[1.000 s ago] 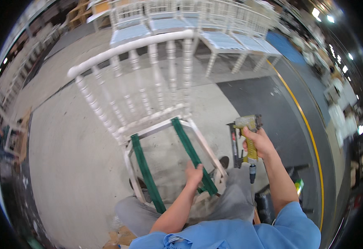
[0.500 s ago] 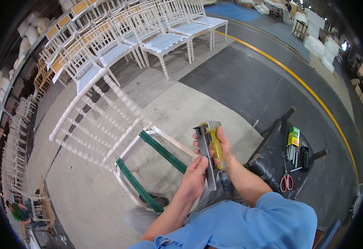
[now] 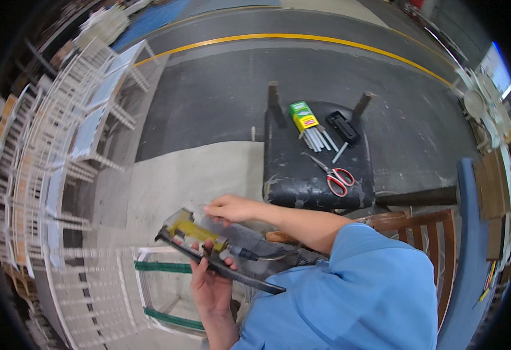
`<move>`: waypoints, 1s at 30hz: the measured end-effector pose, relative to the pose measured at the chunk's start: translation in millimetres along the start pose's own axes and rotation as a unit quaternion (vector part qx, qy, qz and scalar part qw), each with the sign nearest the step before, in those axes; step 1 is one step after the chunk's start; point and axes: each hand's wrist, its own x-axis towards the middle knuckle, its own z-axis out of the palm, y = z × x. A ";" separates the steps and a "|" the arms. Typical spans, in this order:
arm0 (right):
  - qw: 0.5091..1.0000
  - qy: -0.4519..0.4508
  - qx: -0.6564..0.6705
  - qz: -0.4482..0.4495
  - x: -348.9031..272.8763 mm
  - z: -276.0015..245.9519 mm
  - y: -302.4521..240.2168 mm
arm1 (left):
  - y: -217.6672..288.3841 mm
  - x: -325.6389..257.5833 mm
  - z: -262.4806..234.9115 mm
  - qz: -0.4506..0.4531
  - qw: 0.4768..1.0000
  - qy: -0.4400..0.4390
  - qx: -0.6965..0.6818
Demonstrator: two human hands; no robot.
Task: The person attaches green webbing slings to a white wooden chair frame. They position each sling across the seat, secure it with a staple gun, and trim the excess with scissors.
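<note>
White chair (image 3: 128, 294) with green straps (image 3: 165, 267) lower left, yellow staple gun (image 3: 192, 233) left of center, left hand (image 3: 213, 290) clamping its grip round it. Right hand (image 3: 230, 209) just beside, can't tell if its grip's holding anything. Scissors (image 3: 338, 179) right of center.

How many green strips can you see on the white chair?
2. One green strip crosses the white chair, left of the left hand; the other strip lies lower in the picture, left of the left forearm. More could be hidden.
</note>
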 end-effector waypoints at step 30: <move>0.838 0.544 -0.034 0.029 -200.6 -187.0 50.2 | 10.5 -13.0 -61.6 0.057 0.995 0.066 -0.053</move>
